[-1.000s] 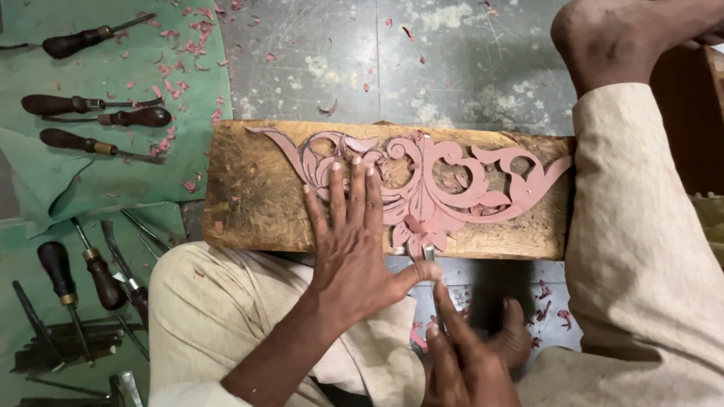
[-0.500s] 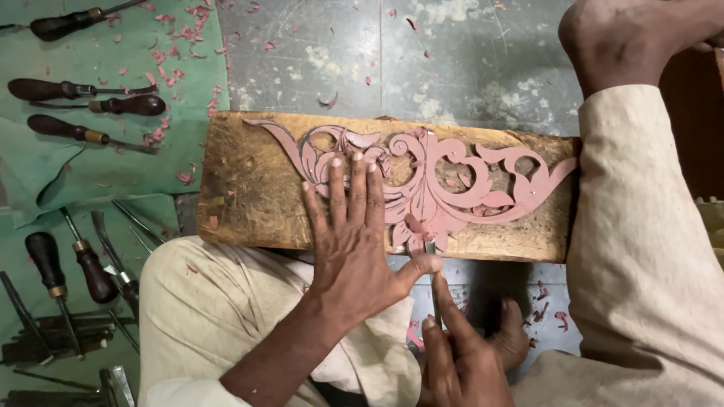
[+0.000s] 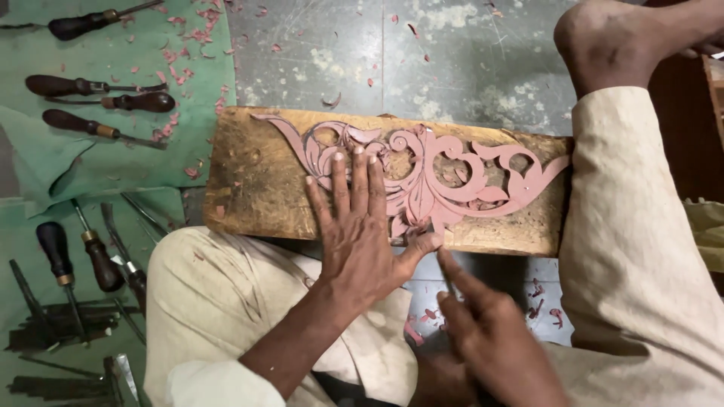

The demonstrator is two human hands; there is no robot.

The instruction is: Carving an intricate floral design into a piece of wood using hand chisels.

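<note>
wood plank (image 3: 256, 188) across knees on grey floor, w/ pink scroll carving (image 3: 430, 185) on top | green cloth (image 3: 113, 98) at L w/ dark-handled chisels (image 3: 90, 124) | L hand (image 3: 362, 226) flat, fingers spread, pressing carving | R hand (image 3: 490, 339) below plank edge, forefinger out, grip can't tell

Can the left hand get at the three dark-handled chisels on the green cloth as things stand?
Probably yes. The left hand lies flat on the pink scrollwork carving, holding nothing, and only bare wooden board lies between it and the dark-handled chisels on the green cloth.
</note>
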